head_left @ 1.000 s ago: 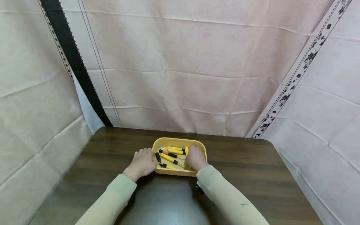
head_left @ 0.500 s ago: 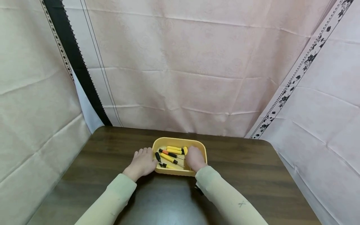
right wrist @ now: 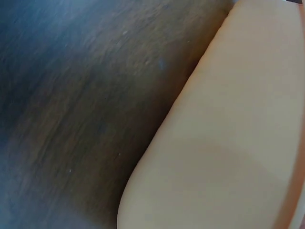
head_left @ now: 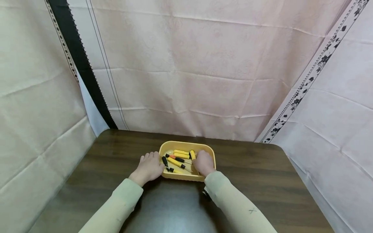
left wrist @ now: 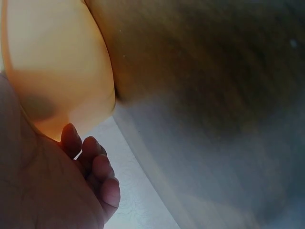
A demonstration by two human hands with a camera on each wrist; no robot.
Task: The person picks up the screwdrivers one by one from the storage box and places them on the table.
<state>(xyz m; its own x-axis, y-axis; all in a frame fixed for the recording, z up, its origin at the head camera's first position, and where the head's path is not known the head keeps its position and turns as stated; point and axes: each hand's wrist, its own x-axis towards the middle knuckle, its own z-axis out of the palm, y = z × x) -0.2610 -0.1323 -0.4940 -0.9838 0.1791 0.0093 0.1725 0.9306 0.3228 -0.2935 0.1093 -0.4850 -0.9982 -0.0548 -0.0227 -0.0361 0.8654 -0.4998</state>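
A shallow yellow plastic bin (head_left: 186,177) holds several small screwdrivers. One with a black and orange handle (head_left: 178,158) lies between yellow-handled ones, such as this screwdriver (head_left: 175,162). My left hand (head_left: 148,169) rests against the bin's left side, thumb at its rim; in the left wrist view its fingers (left wrist: 100,167) lie loosely bent beside the wall. My right hand (head_left: 203,162) is down inside the bin's right end and grips a yellow-handled screwdriver (head_left: 192,154), whose handle sticks out past the fingers. The right wrist view shows only the bin's outer wall (right wrist: 214,133); the right fingertips are hidden.
The bin stands on a dark wooden table (head_left: 247,181) near its far edge. Pale cloth (head_left: 186,64) hangs behind the table and along both sides.
The yellow handle by my right hand has turned and now shows more of its length. My left hand stays at the bin, which keeps its place on the table.
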